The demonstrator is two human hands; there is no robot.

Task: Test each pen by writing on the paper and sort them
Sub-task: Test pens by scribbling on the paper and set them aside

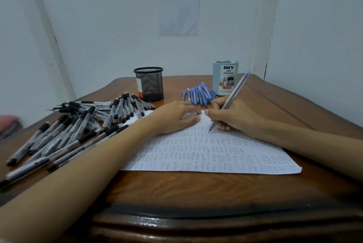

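Now we hold a blue pen in our right hand. Our fingers and thumb are curled tight around the low part of it. The tip points down and touches the paper near its far edge. The top of the pen leans up and away from us, to the right.

Our left hand lies flat on the far part of the paper, just beside the right hand. Its fingers are straight and press down on the sheet. It holds nothing.

The paper lies in the middle of the brown tabletop. It is full of rows of small blue marks.

On the left we see a big messy heap of black pens, spread out on the tabletop. Some of them touch the left edge of the paper. Behind our hands lies a small heap of blue pens.

A black mesh cup stands at the back, near the black pens. A light blue cup with a label stands just beside the blue pens. We cannot tell what is inside either cup.

A printed sheet hangs on the white wall behind the tabletop. Its words are too small to read.
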